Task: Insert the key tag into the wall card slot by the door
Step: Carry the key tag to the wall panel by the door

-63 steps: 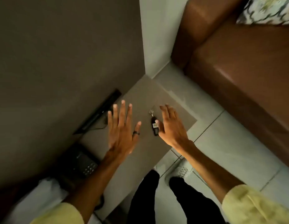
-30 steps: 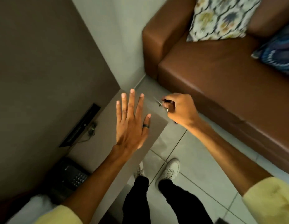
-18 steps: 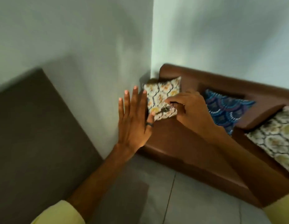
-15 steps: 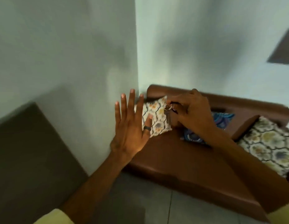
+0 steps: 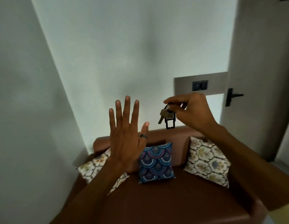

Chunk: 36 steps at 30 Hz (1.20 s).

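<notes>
The right hand (image 5: 193, 111) was up at chest height, thumb and forefinger pinched on the ring of the key tag (image 5: 169, 120), the other fingers curled in. The black tag dangled straight down with a brass key (image 5: 162, 116) hanging beside it, both in open air in front of the pale wall. The left hand (image 5: 126, 139) was raised flat, fingers spread and pointing up, gripping nothing (a dark ring (image 5: 143, 136) sat on the thumb).

Beneath both hands ran the brown sofa (image 5: 172, 199), backed against the wall. Three cushions leaned on its backrest: a cream patterned one (image 5: 93, 167) at the left end, partly behind the left forearm, a blue one (image 5: 155, 163) in the middle, another cream one (image 5: 206, 162) toward the right end. Up on the wall, just above the right hand, a grey panel carried the dark card slot (image 5: 200, 85), the tag hanging below it and to its left, well apart. The door (image 5: 262, 70) stood at the right, with its black handle (image 5: 232, 96) beside the panel.

Half a second ago the view sat lower, hands over the sofa's left end with neither slot nor door showing; since then the view had swung up and right, and the tag hung free instead of tucked in the fist.
</notes>
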{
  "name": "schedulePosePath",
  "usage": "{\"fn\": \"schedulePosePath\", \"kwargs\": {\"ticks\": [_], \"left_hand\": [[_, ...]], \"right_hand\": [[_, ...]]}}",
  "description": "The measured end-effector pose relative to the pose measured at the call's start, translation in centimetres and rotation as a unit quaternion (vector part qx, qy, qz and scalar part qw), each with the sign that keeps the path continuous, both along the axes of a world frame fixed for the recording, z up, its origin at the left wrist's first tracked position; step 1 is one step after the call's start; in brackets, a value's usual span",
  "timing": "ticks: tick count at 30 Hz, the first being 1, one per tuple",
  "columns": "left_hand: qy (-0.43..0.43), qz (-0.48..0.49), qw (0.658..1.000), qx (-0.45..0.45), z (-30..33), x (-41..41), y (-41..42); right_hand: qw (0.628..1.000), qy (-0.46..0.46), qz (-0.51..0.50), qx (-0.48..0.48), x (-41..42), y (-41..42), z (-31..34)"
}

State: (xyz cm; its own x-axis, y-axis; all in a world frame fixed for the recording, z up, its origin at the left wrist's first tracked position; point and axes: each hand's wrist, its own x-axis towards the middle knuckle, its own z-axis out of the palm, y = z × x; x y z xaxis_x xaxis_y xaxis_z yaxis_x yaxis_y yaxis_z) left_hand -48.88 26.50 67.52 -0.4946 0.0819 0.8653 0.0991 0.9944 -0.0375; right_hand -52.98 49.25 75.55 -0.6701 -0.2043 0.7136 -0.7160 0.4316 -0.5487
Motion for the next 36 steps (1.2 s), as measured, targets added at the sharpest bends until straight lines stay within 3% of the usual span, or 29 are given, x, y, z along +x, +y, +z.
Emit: {"fn": "schedulePosePath", "kwargs": {"ticks": [9,19,25,29,36], "left_hand": [[0.042,-0.066,0.997,-0.015,2.0,-8.3,24.3],[0.029,-0.073,0.997,-0.008,1.2,-18.6,40.5],[0.069,-0.011,0.998,0.002,0.5,-29.1,47.3],[0.073,0.027,0.997,0.019,0.4,-36.5,51.0],[0.06,0.059,0.996,0.025,0.6,-47.0,56.7]], "right_hand": [[0.991,0.052,-0.117,-0.025,-3.6,23.0,1.9],[0.986,0.056,-0.155,-0.022,-13.4,39.9,1.0],[0.989,0.065,-0.132,0.007,-23.5,46.8,1.0],[0.995,0.023,-0.098,0.019,-31.5,50.9,2.8],[0.999,-0.009,-0.009,-0.043,-44.5,57.2,2.9]]}}
